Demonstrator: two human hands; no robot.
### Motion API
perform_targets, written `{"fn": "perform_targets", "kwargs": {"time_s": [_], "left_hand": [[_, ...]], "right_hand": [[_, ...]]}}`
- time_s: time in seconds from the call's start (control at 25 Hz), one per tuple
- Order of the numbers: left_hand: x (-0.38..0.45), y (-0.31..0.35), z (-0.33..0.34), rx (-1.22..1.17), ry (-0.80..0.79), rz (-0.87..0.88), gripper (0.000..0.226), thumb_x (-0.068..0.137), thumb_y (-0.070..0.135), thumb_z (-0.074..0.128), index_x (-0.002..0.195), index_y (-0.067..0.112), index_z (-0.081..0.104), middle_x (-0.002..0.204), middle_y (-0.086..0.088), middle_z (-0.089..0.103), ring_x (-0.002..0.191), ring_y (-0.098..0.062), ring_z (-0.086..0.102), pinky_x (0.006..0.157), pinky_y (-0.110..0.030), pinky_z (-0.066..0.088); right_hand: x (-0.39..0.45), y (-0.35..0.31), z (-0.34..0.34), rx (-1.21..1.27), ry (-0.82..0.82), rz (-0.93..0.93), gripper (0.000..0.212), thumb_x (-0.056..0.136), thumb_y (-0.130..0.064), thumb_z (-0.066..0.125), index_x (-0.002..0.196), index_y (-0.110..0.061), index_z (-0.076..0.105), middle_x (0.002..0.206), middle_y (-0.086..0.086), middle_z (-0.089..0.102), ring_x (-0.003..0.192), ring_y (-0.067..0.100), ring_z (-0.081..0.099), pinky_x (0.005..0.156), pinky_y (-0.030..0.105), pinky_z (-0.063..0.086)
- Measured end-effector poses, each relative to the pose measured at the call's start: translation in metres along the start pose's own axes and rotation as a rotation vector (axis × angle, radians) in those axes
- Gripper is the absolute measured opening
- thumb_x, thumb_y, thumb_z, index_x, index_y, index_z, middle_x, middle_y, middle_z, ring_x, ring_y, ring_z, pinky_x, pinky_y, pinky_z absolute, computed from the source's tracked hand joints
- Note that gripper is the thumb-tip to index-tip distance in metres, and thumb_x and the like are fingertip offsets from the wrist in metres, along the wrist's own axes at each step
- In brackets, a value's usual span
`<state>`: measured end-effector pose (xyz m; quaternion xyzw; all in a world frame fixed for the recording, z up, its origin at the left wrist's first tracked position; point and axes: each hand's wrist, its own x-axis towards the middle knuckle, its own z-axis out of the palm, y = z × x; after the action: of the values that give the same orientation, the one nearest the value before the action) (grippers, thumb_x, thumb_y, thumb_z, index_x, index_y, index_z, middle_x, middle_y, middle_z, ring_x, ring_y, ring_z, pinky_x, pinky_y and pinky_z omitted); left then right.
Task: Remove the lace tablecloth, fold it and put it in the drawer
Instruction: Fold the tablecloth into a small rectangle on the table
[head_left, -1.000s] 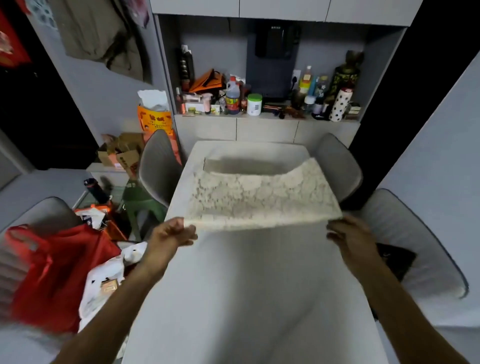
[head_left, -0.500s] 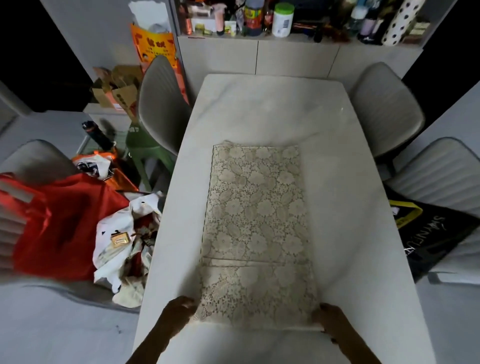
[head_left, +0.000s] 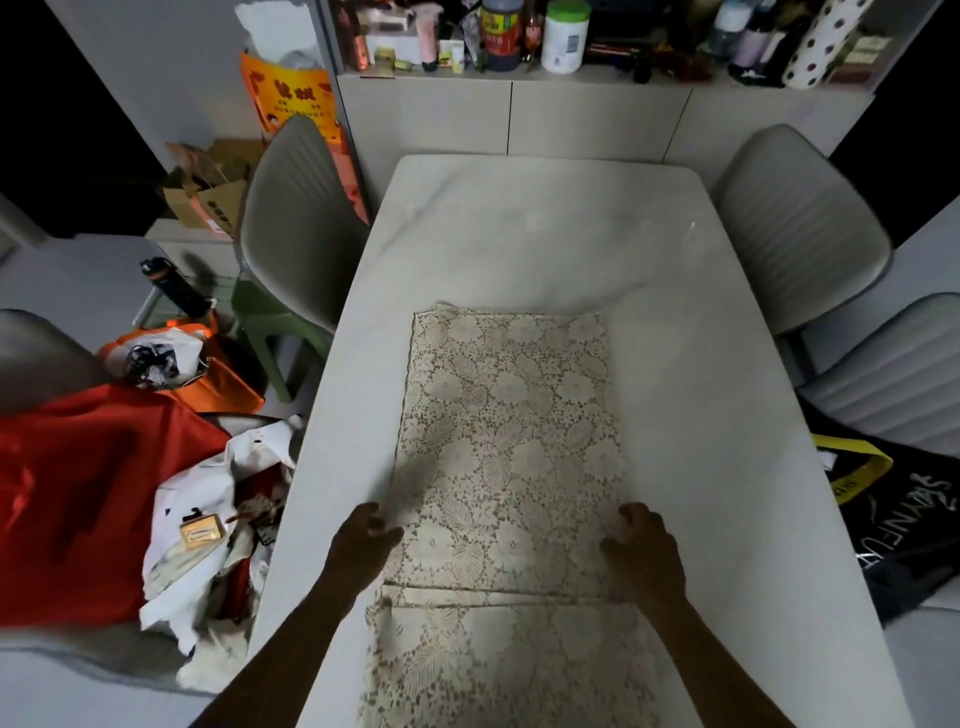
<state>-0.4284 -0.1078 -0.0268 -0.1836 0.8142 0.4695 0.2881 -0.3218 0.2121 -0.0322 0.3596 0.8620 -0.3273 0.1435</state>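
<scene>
The cream lace tablecloth (head_left: 511, 447) lies flat on the white table (head_left: 701, 364) as a long folded strip running away from me. A fold edge crosses it near my wrists. My left hand (head_left: 361, 545) is at the strip's left edge, fingers curled, thumb on top of the lace, pinching that edge. My right hand (head_left: 641, 553) mirrors it at the right edge, fingers curled onto the lace. The near end of the strip runs out of view at the bottom.
Grey chairs stand at the table's left (head_left: 298, 223) and right (head_left: 795, 228), another at the far right (head_left: 893, 374). Red cloth (head_left: 88, 499) and bags crowd the floor on the left. A black bag (head_left: 914, 519) lies right. White cabinet fronts (head_left: 597, 119) stand behind the table under a cluttered shelf.
The tablecloth, held up a second ago, was laid flat on the table. My hands then moved from its near end forward to its two side edges.
</scene>
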Motion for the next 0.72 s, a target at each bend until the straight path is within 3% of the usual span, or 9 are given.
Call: {"fn": "perform_targets", "kwargs": {"time_s": [0.08,0.2,0.36,0.52,0.6,0.72], "left_hand": [[0.028,0.025,0.005,-0.184,0.005,-0.024,0.053,0.085,0.010,0.073,0.133,0.008,0.050,0.122,-0.019,0.059,0.098,-0.030,0.057,0.076,-0.032,0.041],[0.058,0.056,0.011,-0.277,0.087,-0.038,0.040,0.081,0.008,0.076,0.118,0.010,0.062,0.102,-0.013,0.065,0.080,-0.024,0.059,0.066,-0.028,0.045],[0.091,0.077,0.016,-0.129,0.042,0.115,0.007,0.085,0.011,0.070,0.089,0.006,0.069,0.080,-0.008,0.066,0.071,-0.024,0.058,0.061,-0.030,0.046],[0.115,0.089,0.027,0.058,0.030,0.260,0.018,0.093,0.022,0.060,0.100,0.008,0.067,0.090,-0.009,0.070,0.079,-0.025,0.064,0.065,-0.030,0.048],[0.122,0.088,0.033,0.159,0.055,0.313,0.023,0.096,0.025,0.054,0.102,0.005,0.065,0.091,-0.011,0.070,0.084,-0.029,0.064,0.067,-0.032,0.048],[0.131,0.093,0.042,0.025,0.028,0.209,0.029,0.097,0.026,0.053,0.120,0.009,0.062,0.096,-0.007,0.067,0.084,-0.024,0.061,0.067,-0.029,0.048]], "right_hand": [[0.018,-0.002,0.002,0.015,0.038,0.022,0.052,0.084,-0.023,0.065,0.133,-0.018,0.046,0.131,0.011,0.050,0.115,0.033,0.051,0.094,0.044,0.048],[0.037,-0.006,0.003,0.071,0.119,0.066,0.049,0.085,-0.026,0.067,0.129,-0.017,0.049,0.126,0.011,0.053,0.112,0.032,0.054,0.093,0.045,0.049],[0.076,-0.021,-0.002,0.180,0.197,0.014,0.042,0.089,-0.025,0.065,0.128,-0.012,0.053,0.120,0.012,0.063,0.100,0.024,0.058,0.085,0.031,0.044],[0.115,-0.040,-0.014,0.164,0.216,-0.016,0.049,0.085,-0.044,0.068,0.123,-0.017,0.051,0.102,-0.001,0.060,0.093,0.022,0.059,0.081,0.034,0.048],[0.125,-0.039,-0.013,0.051,0.241,-0.058,0.032,0.090,-0.040,0.064,0.108,-0.017,0.053,0.089,-0.003,0.059,0.084,0.023,0.060,0.073,0.033,0.046],[0.139,-0.029,-0.019,0.146,0.216,-0.035,0.013,0.095,-0.027,0.057,0.093,-0.015,0.058,0.081,0.004,0.062,0.077,0.027,0.060,0.069,0.032,0.044]]}}
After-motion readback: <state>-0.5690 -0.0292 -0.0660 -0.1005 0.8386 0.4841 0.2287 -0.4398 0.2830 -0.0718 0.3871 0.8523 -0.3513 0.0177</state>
